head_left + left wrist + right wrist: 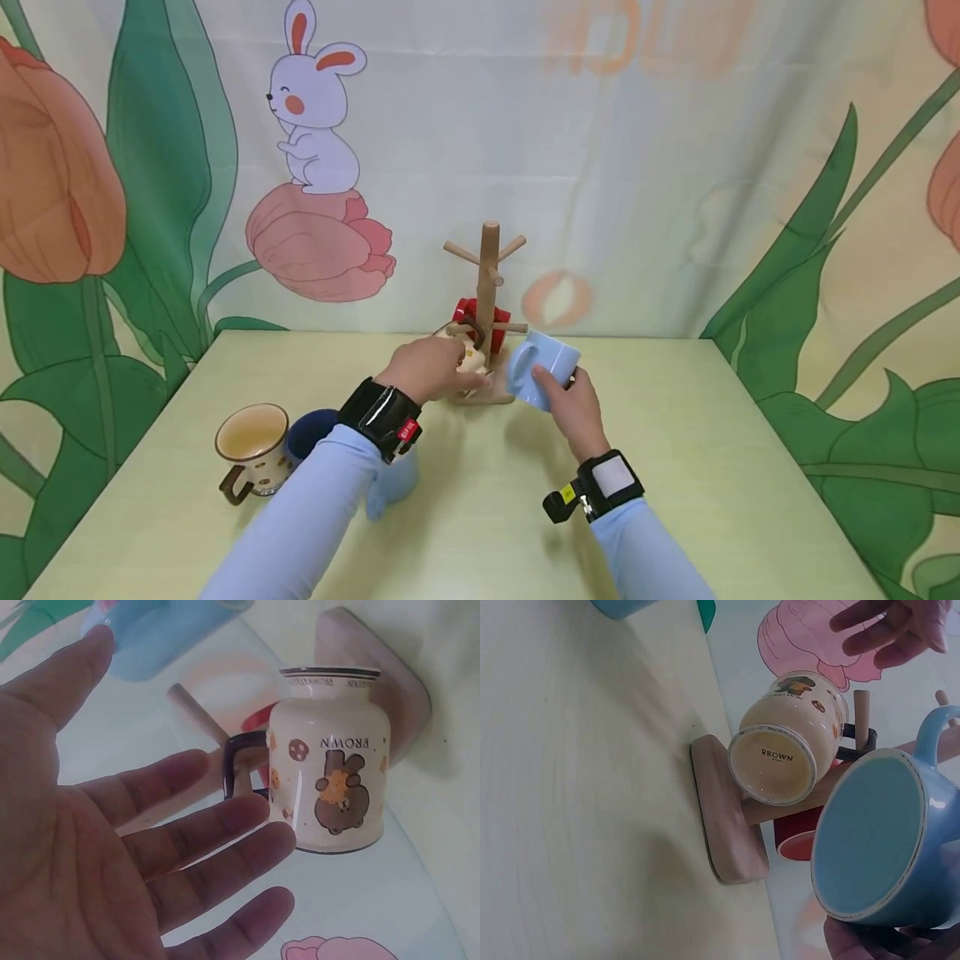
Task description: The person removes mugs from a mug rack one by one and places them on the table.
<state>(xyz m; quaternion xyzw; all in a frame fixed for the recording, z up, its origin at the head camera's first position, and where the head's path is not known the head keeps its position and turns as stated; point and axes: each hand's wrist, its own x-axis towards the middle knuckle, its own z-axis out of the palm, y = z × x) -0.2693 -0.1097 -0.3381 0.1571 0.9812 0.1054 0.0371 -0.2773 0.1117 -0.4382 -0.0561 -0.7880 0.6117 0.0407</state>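
On the table — right hand grips blue mug, left hand spread open.

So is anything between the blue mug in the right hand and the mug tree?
No: the blue mug sits right beside the mug tree, with nothing between. The cream mug and red mug already hang on lower pegs.

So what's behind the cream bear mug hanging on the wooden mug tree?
Behind the cream bear mug a red mug hangs on the far side of the mug tree. The trunk and the left hand cover most of it.
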